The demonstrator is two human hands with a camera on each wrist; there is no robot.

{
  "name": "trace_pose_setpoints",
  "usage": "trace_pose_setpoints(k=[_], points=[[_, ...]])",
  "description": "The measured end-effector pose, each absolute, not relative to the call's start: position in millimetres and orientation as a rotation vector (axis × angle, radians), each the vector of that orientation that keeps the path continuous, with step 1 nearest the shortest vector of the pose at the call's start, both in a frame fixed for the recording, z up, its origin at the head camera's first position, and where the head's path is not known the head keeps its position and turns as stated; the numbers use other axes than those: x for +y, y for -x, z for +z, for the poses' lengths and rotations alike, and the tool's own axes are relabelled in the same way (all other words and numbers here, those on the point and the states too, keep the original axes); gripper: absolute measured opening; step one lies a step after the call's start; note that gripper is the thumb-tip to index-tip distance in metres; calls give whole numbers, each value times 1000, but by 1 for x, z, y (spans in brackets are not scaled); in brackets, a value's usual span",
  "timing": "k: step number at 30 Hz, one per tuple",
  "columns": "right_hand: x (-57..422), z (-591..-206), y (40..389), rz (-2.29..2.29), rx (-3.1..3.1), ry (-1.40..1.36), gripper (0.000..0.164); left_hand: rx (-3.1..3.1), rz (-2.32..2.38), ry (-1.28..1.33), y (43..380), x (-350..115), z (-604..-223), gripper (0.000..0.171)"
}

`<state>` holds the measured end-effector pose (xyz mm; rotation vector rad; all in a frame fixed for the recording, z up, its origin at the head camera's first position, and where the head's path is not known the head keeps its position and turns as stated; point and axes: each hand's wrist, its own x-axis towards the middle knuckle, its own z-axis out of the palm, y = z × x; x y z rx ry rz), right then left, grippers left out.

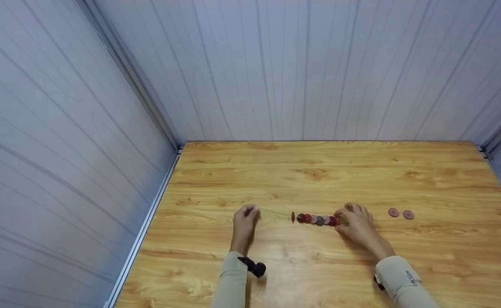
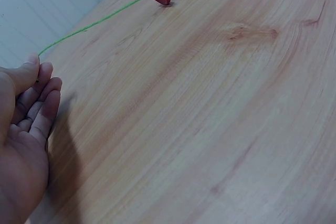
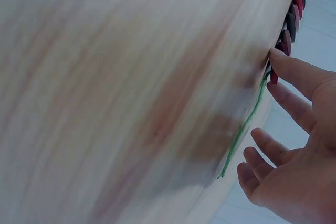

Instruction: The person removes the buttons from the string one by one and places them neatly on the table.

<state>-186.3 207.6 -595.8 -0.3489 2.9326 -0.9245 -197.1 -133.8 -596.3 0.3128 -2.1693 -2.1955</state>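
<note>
A green string [image 2: 105, 18] runs through a row of overlapping round buttons [image 1: 313, 219] in red, pink, grey and dark red on the table. My left hand [image 1: 244, 220] pinches the string's left end between thumb and forefinger. Along the string, a single orange-red button [image 1: 293, 217] stands on edge, slightly apart from the row. At the row's right end, my right hand [image 1: 357, 226] holds the last red button [image 3: 274, 76] between thumb and forefinger, its other fingers spread loosely. From that button, the string's other end trails across the table in the right wrist view.
Two loose pinkish buttons, one nearer [image 1: 393, 212] and one farther right [image 1: 408, 214], lie flat beyond my right hand. The wood-grain table [image 1: 319, 171] meets pale panelled walls [image 1: 284, 68] at the back and sides.
</note>
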Motion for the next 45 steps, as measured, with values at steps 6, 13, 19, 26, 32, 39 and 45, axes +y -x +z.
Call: trace_pose_setpoints(k=[6,13,19,26,32,39,45], points=[[204,-597,188,-891,2971,358,27,-2211,-2168,-309,195,-134,-596,19],[204,-598,189,-879,2996,361,25,-2191,-2215,-307,195,-135,-598,23],[205,-597,187,-884,3005,367,24,-2174,-2237,-312,196,-135,-597,24],[208,-597,185,-891,2998,370,22,-2172,-2224,-340,199,-136,-601,19],[212,-595,184,-887,2988,366,23,-2139,-2222,-356,207,-136,-620,17],[217,-594,182,-852,3011,346,24,-2220,-2109,-337,210,-136,-627,18],[220,-592,180,-865,3003,326,23,-2197,-2118,-352,210,-136,-627,17]])
